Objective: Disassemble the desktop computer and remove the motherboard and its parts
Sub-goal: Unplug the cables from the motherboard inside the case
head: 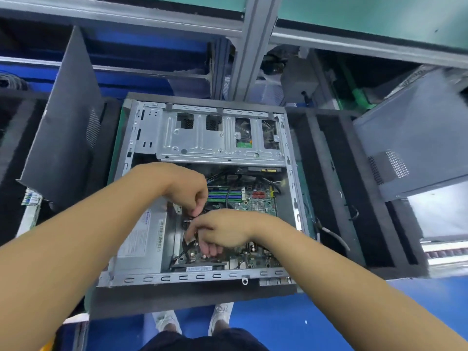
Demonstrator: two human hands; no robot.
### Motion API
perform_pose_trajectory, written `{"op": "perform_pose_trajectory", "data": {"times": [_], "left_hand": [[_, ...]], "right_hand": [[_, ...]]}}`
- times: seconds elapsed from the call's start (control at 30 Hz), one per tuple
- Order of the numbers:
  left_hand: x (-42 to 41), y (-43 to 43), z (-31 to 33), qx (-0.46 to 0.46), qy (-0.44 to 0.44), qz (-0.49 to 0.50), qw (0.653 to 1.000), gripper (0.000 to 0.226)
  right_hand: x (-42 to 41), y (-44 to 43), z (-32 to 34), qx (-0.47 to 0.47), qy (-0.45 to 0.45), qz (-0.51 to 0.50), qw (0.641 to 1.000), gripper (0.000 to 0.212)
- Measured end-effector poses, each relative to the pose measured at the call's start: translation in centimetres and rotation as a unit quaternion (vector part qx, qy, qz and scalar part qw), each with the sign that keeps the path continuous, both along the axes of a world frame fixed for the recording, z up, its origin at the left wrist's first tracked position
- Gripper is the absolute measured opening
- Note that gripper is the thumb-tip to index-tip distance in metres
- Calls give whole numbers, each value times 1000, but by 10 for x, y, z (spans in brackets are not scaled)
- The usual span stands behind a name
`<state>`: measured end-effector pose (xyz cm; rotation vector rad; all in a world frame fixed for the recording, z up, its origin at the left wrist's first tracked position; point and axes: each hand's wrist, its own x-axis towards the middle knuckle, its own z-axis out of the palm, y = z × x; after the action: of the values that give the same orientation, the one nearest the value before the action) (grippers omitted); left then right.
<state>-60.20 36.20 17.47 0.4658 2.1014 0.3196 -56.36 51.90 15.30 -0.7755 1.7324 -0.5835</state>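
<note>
Open computer case, lying on its side on a black foam mat at a workbench, seen from where the person stands over it. Both bare forearms reach in from the near edge and meet over the lower left part of the motherboard, which sits in the floor of the case, right of centre. Left hand: wrist bent, knuckles up, fingers curled down with the tips bunched together, pinching at the black cables beside the power supply. Right hand: just below the left and nearly touching it, back of the hand up, fingers curled down over the board, thumb and forefinger close to a pale plug; whether they grip it cannot be told. Blue and green memory slots at the board's far edge, just beyond the left hand. Metal drive cage across the far half of the case. Writing: a large white label on the power supply and a barcode sticker by the near rail, both too blurred to read. Dark side panel propped upright to the left; a second grey case to the right. White shoes on the blue floor below
</note>
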Motion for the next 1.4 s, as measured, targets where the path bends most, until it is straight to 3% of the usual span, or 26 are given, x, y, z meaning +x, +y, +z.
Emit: {"op": "perform_pose_trajectory", "data": {"times": [0.1,0.2,0.27,0.4,0.47,0.57,0.67,0.77,0.87,0.97,1.1,1.2,1.4], "left_hand": [[1,19,25,158,-21,36,987,26],[2,44,54,354,-120,91,923,28],[-4,57,57,395,-109,121,904,27],[-18,64,33,318,6,153,936,30],[-18,61,16,276,20,150,949,31],[-12,63,-3,246,4,113,963,28],[-3,83,-15,208,59,44,975,17],[10,110,-25,159,87,-20,983,9],[20,134,-34,107,61,-61,991,34],[35,159,-45,36,53,-139,988,51],[51,184,-63,29,130,-116,984,21],[51,184,-66,40,171,-95,980,23],[54,182,-70,44,256,-157,953,17]], "right_hand": [[-26,42,20,23,-42,-91,995,27],[-37,66,25,27,4,-155,988,26],[-38,70,21,17,40,-200,979,28],[-40,71,15,-4,62,-270,961,28],[-39,74,17,23,71,-257,964,29],[-32,81,24,139,84,-123,979,28],[-24,84,33,236,186,41,953,19],[-22,90,53,252,188,51,948,20],[-25,101,69,212,200,-78,954,25],[-24,104,61,160,388,-137,897,21],[-22,100,34,93,461,-129,873,17],[-22,104,20,63,512,-117,848,18],[-17,110,11,-5,551,-179,815,16]]}}
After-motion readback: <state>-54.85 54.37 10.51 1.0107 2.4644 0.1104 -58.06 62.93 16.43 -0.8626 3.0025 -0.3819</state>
